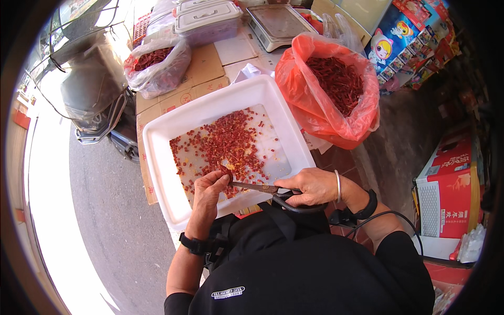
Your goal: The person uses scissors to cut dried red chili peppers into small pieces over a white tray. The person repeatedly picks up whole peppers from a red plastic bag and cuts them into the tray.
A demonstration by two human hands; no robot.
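Observation:
Over the near side of a white plastic tray (158, 157), my left hand (210, 188) pinches a dried red chili (225, 171) between thumb and fingertips. My right hand (311, 187) is around the handles of a pair of black-handled scissors (258, 187). The dark blades point left and reach the chili by my left fingertips; whether they touch it I cannot tell. Cut chili pieces (228, 138) and scattered yellow seeds lie across the tray's floor, heaped most thickly in the middle.
Right of the tray stands a red plastic bag (293, 92) of whole dried chilies (338, 84). A clear bag (169, 76) of chilies, a lidded plastic box (208, 19) and a weighing scale (277, 23) are farther back. A scooter (94, 86) is at left, a red carton (449, 189) at right.

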